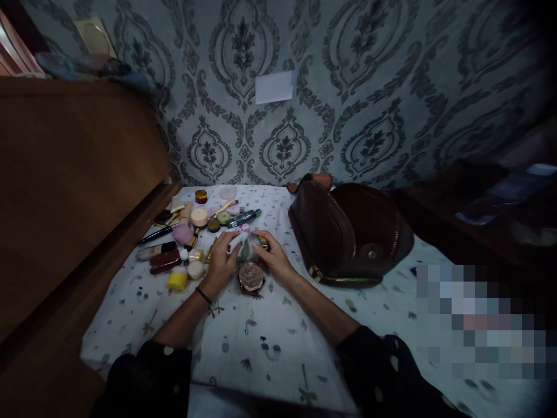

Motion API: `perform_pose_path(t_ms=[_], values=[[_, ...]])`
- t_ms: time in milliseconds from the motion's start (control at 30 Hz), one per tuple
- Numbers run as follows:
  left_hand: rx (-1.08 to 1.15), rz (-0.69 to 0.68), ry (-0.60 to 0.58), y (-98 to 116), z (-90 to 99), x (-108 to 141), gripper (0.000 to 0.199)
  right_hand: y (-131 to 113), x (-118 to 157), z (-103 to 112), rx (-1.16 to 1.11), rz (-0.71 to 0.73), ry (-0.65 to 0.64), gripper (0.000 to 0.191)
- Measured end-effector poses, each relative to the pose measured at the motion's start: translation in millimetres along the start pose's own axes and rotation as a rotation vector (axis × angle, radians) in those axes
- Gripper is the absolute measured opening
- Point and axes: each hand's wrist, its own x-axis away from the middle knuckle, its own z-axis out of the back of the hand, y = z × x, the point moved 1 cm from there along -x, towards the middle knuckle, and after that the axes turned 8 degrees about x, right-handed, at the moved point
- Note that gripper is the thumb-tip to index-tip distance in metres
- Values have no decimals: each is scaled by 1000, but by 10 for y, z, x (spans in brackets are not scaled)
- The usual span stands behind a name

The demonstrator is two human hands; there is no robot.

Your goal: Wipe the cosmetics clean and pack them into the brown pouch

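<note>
Over the white printed sheet [243,348], I see left hand [223,258] and right hand [275,256] mid-handling, pinching a rounded grey-white object [249,248], what remains unclear.

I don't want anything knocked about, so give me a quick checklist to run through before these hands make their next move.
1. Right hand holding the round item: ok.
2. Left hand holding the white wipe: ok, it seems.
3. Rose-gold compact well clear of the hands: not ok, it lies close below them.
4. Yellow container apart from the left hand: ok.
5. Contents of the brown bag: cannot tell, too dark.
</note>
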Motion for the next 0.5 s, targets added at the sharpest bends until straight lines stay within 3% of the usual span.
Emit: perform_pose_path(t_ms=[333,500], values=[[133,235,10,-258,-46,0,31,2,-12,29,-121,-41,19,54],[236,327,-13,-296,-43,29,40,11,-20,55,53,139,81,49]])
